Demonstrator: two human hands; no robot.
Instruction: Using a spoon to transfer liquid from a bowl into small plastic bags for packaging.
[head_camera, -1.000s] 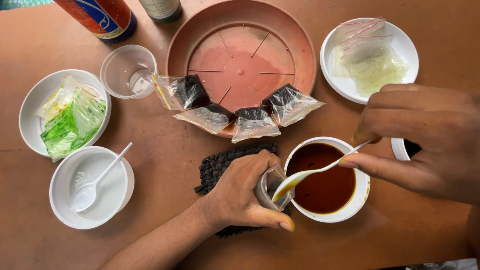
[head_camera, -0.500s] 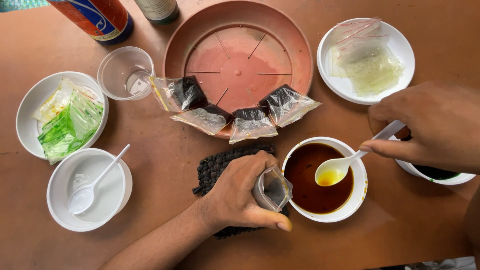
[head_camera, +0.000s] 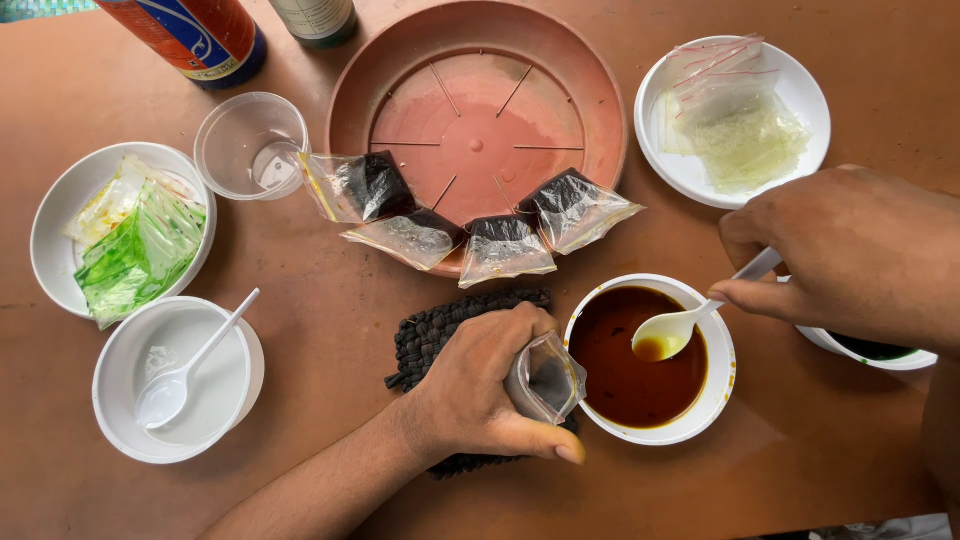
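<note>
My left hand grips a small clear plastic bag, its mouth held open beside a white bowl of dark brown liquid. My right hand pinches the handle of a white plastic spoon. The spoon's bowl hangs just over the liquid with a little yellowish sauce in it. A dark woven mat lies under my left hand.
A round reddish tray holds several filled dark bags on its near rim. A white plate of empty clear bags sits far right. At left: a bowl of green bags, a bowl with a spoon, a clear cup. Two bottles stand at the back.
The spoon left the bag's mouth and moved right over the bowl, then dipped lower toward the liquid. My left hand kept hold of the bag.
</note>
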